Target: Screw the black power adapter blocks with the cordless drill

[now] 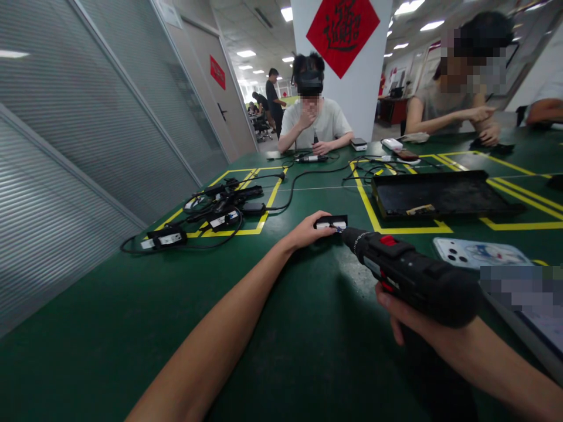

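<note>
Box [338,220] sits near mid-frame on the counter [308,334], with our left grip [308,231] curled around its left end, probably so it can't spin or skid. Our right grip [411,316] is wrapped snugly on the drill [407,266], right of centre, nose angled up-left at the box's right end; can't tell if the bit touches. Adapters [225,219] lie left of frame, likely for elbow room.

Black Chinese calligraphy [343,26] on red diamond sign [341,63], white pillar [373,76], smaller red sign [217,72] on door [200,55], illegible
</note>
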`<state>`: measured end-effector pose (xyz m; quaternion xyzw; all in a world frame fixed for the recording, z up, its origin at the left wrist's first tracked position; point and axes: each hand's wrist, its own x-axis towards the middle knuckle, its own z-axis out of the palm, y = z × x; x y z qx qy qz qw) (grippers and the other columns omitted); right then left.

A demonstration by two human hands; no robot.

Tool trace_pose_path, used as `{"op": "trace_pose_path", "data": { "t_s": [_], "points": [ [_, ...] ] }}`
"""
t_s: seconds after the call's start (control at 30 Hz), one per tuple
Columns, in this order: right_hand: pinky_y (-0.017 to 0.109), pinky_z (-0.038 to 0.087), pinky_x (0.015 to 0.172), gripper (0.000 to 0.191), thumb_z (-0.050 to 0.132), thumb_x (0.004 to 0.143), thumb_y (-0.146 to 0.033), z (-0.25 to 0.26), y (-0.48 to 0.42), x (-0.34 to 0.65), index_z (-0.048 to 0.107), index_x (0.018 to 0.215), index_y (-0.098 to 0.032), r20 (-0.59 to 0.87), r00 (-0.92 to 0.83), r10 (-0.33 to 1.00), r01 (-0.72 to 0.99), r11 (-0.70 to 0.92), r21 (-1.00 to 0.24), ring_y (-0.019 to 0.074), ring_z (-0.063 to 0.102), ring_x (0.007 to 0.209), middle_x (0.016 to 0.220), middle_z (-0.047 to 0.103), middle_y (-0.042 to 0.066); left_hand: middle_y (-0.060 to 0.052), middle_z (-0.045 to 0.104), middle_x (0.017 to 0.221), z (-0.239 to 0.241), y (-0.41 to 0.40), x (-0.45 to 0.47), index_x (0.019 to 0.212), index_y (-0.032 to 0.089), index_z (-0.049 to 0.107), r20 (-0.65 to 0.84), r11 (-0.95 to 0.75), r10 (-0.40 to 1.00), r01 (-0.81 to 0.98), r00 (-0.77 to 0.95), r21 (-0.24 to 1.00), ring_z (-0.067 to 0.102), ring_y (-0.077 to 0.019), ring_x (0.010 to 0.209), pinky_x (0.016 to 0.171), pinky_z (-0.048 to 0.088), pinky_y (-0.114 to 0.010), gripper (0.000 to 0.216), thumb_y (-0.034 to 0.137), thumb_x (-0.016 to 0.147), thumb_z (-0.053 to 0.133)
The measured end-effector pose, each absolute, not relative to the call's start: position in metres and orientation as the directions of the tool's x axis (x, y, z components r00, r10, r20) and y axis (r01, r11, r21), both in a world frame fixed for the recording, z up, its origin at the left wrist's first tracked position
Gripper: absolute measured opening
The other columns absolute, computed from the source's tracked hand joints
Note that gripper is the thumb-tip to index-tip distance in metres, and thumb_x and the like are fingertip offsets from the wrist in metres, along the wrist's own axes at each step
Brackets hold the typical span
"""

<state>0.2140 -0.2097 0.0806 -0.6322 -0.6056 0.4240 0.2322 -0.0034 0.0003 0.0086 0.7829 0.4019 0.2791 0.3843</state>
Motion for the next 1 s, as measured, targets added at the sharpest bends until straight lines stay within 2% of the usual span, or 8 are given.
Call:
{"op": "trace_pose_path", "data": {
  "t_s": [0.1, 0.17, 0.23, 0.3, 0.53, 0.73, 0.87, 1.0],
  "points": [
    [0.036, 0.049, 0.066, 0.037, 0.046, 0.086, -0.046, 0.081, -0.209, 0.214, 0.061, 0.061, -0.023, -0.224, -0.090, 0.970, 0.586, -0.130, -0.800, 0.0224, 0.066, 0.067, 0.058, 0.066, 0.003, -0.005, 0.059, 0.106, 0.009, 0.000, -0.004, 0.116, 0.017, 0.050, 0.139, -0.389, 0.846, 0.418, 0.514, 0.821, 0.056, -0.0185, 0.095, 0.087, 0.043, -0.033, 0.053, 0.045, 0.072, 0.060],
    [0.036, 0.049, 0.064, 0.032, 0.047, 0.086, -0.044, 0.082, -0.210, 0.213, 0.064, 0.069, -0.024, -0.213, -0.087, 0.973, 0.571, -0.126, -0.811, 0.0221, 0.066, 0.063, 0.056, 0.065, 0.002, -0.006, 0.059, 0.108, 0.009, -0.001, -0.004, 0.116, 0.017, 0.050, 0.141, -0.392, 0.842, 0.410, 0.520, 0.824, 0.056, -0.0185, 0.096, 0.088, 0.043, -0.033, 0.052, 0.045, 0.073, 0.060],
    [0.036, 0.050, 0.063, 0.026, 0.048, 0.085, -0.043, 0.083, -0.210, 0.213, 0.065, 0.086, -0.024, -0.211, -0.090, 0.973, 0.546, -0.129, -0.828, 0.0222, 0.066, 0.061, 0.055, 0.065, 0.000, -0.006, 0.059, 0.107, 0.010, -0.001, -0.004, 0.117, 0.018, 0.049, 0.129, -0.384, 0.840, 0.410, 0.527, 0.827, 0.056, -0.0183, 0.096, 0.087, 0.043, -0.033, 0.053, 0.045, 0.073, 0.060],
    [0.037, 0.050, 0.064, 0.027, 0.048, 0.085, -0.044, 0.083, -0.210, 0.213, 0.064, 0.092, -0.023, -0.209, -0.101, 0.973, 0.534, -0.124, -0.836, 0.0221, 0.065, 0.059, 0.055, 0.065, 0.000, -0.006, 0.059, 0.108, 0.011, -0.002, -0.003, 0.117, 0.018, 0.049, 0.120, -0.380, 0.841, 0.418, 0.528, 0.825, 0.056, -0.0183, 0.095, 0.087, 0.043, -0.033, 0.053, 0.045, 0.073, 0.060],
    [0.039, 0.049, 0.070, 0.023, 0.049, 0.085, -0.040, 0.082, -0.209, 0.210, 0.062, 0.092, -0.023, -0.197, -0.073, 0.978, 0.550, -0.125, -0.825, 0.0219, 0.066, 0.059, 0.053, 0.063, -0.001, -0.006, 0.058, 0.106, 0.011, 0.000, -0.004, 0.116, 0.017, 0.050, 0.141, -0.398, 0.839, 0.418, 0.525, 0.816, 0.055, -0.0183, 0.095, 0.087, 0.043, -0.033, 0.053, 0.045, 0.072, 0.061],
    [0.039, 0.049, 0.067, 0.025, 0.048, 0.085, -0.043, 0.076, -0.208, 0.213, 0.064, 0.087, -0.023, -0.179, -0.104, 0.978, 0.560, -0.091, -0.823, 0.0225, 0.066, 0.059, 0.052, 0.063, -0.001, -0.006, 0.059, 0.106, 0.012, -0.002, -0.002, 0.116, 0.017, 0.049, 0.109, -0.362, 0.846, 0.413, 0.522, 0.836, 0.056, -0.0179, 0.093, 0.084, 0.045, -0.032, 0.052, 0.044, 0.073, 0.060],
    [0.039, 0.050, 0.065, 0.026, 0.050, 0.084, -0.045, 0.069, -0.207, 0.215, 0.065, 0.090, -0.025, -0.154, -0.056, 0.987, 0.581, -0.093, -0.809, 0.0221, 0.065, 0.053, 0.047, 0.062, -0.002, -0.005, 0.059, 0.106, 0.011, -0.002, -0.003, 0.116, 0.017, 0.050, 0.124, -0.371, 0.850, 0.415, 0.512, 0.831, 0.056, -0.0185, 0.095, 0.086, 0.044, -0.032, 0.054, 0.045, 0.071, 0.061],
    [0.037, 0.049, 0.066, 0.025, 0.048, 0.085, -0.043, 0.075, -0.208, 0.213, 0.065, 0.086, -0.024, -0.175, -0.099, 0.980, 0.557, -0.092, -0.825, 0.0222, 0.066, 0.060, 0.051, 0.064, 0.000, -0.005, 0.060, 0.104, 0.009, 0.000, -0.004, 0.116, 0.018, 0.049, 0.112, -0.359, 0.848, 0.406, 0.519, 0.841, 0.057, -0.0180, 0.092, 0.085, 0.044, -0.032, 0.055, 0.046, 0.071, 0.062]
  ]
}}
